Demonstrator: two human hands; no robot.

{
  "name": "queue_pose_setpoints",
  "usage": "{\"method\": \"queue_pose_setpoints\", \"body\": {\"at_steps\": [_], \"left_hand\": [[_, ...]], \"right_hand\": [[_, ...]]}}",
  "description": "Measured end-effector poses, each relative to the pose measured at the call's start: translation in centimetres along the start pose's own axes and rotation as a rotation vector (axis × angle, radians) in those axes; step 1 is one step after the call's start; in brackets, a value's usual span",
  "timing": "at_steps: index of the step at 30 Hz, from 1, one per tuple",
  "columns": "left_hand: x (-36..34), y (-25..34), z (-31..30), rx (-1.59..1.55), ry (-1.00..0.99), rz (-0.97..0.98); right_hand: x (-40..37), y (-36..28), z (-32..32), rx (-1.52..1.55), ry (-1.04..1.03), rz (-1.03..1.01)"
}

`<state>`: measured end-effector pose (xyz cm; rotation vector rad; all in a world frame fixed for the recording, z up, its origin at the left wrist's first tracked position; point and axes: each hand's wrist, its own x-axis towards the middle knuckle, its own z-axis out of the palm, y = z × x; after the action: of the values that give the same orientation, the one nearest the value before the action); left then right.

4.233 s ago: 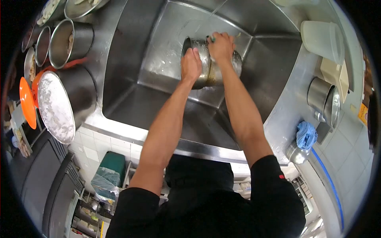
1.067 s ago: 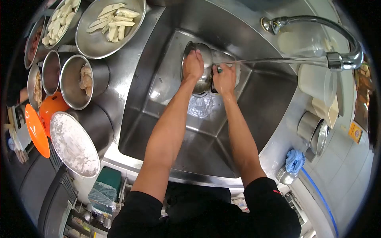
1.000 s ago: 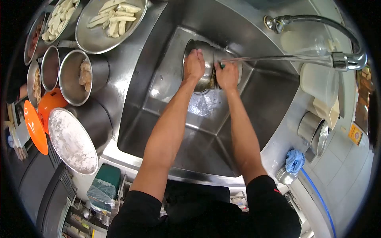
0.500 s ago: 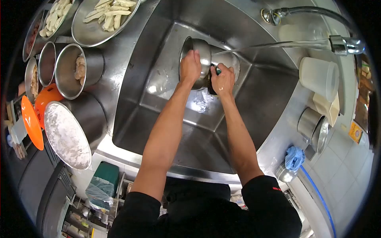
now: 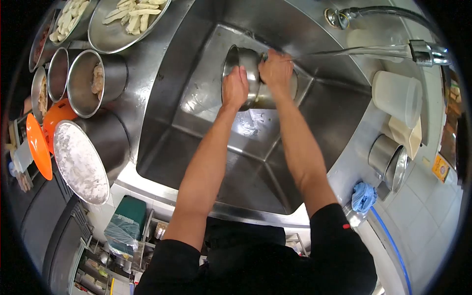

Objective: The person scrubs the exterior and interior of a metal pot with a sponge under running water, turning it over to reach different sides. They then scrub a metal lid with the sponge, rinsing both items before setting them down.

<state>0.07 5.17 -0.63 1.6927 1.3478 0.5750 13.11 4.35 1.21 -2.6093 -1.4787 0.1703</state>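
Observation:
A stainless steel pot [image 5: 250,66] is tipped on its side in the sink [image 5: 196,142], its mouth facing left. My left hand [image 5: 235,88] grips the pot, fingers wrapped over its near left side. At the pot's right, around its base, my right hand [image 5: 276,71] is closed on a small dark-and-green pad, nearly all hidden under the fingers. Another rounded metal vessel [image 5: 268,98] shows behind the right wrist, partly covered. From the faucet [image 5: 428,52] a stream of water [image 5: 344,51] runs left and lands by the right hand.
On the left counter stand a bowl of pale cut strips [image 5: 105,37], a pot with pale meat [image 5: 115,81] and a large pot of white powder [image 5: 81,162]. An orange lid [image 5: 39,147] leans there. To the right are a plastic tub [image 5: 396,96], metal pots [image 5: 383,152] and a blue cloth [image 5: 364,196].
My right hand has moved up along the pot's right side, turning so that the pad is mostly covered. My left hand stays on the pot, slightly lower. Water keeps running.

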Motion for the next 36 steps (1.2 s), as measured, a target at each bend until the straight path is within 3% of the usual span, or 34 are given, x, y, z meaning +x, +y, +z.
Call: {"method": "queue_pose_setpoints", "body": {"at_steps": [3,5,9,12,14,16,17,19,21,22,24,25,27,30,34,36], "left_hand": [[1.3,0.4,0.1,0.011,-0.002,0.005],[1.4,0.7,-0.2,0.012,-0.038,-0.017],[1.1,0.3,0.3,0.019,-0.040,0.008],[3.3,0.4,0.5,0.024,-0.005,0.010],[3.5,0.5,0.8,0.020,-0.071,-0.014],[3.0,0.6,0.5,-0.013,-0.092,-0.055],[2.8,0.6,0.4,-0.044,-0.086,-0.032],[1.4,0.3,0.3,-0.077,-0.096,-0.014],[-0.1,-0.2,-0.2,-0.048,-0.151,-0.058],[-0.7,-0.4,-0.3,-0.046,-0.155,-0.053],[-1.5,-0.5,-0.2,-0.136,-0.085,-0.019],[-1.2,-0.6,-0.2,-0.156,-0.097,-0.020],[-0.2,-0.4,0.4,-0.136,-0.067,-0.037],[1.8,-0.1,1.3,-0.097,-0.019,-0.037],[4.7,2.2,2.3,-0.016,-0.051,-0.132],[5.6,2.8,3.0,0.011,-0.111,-0.217]], "right_hand": [[-5.5,0.2,-0.7,0.044,0.125,-0.051],[-7.2,0.1,-1.3,0.100,-0.006,0.051],[-4.6,1.2,-0.1,0.092,0.110,0.005],[-4.7,-0.4,-0.1,0.225,0.125,0.177],[-6.6,-0.1,0.1,0.296,0.158,0.141],[-6.7,0.0,-1.0,0.231,0.054,0.183],[-5.3,1.3,0.6,0.275,0.155,0.090],[-0.7,1.3,-0.1,0.220,-0.040,0.193],[3.8,2.3,1.5,0.167,-0.243,0.070],[5.3,2.1,1.9,0.169,-0.239,0.075],[7.2,1.5,2.2,-0.043,-0.508,0.020],[7.1,1.3,2.3,-0.044,-0.512,0.022],[6.9,0.8,2.5,0.032,-0.331,0.135],[4.2,-0.2,-0.8,0.006,-0.295,0.158],[-4.5,1.3,0.5,0.191,0.279,0.088],[-8.2,1.7,1.5,0.307,0.386,0.133]]}}
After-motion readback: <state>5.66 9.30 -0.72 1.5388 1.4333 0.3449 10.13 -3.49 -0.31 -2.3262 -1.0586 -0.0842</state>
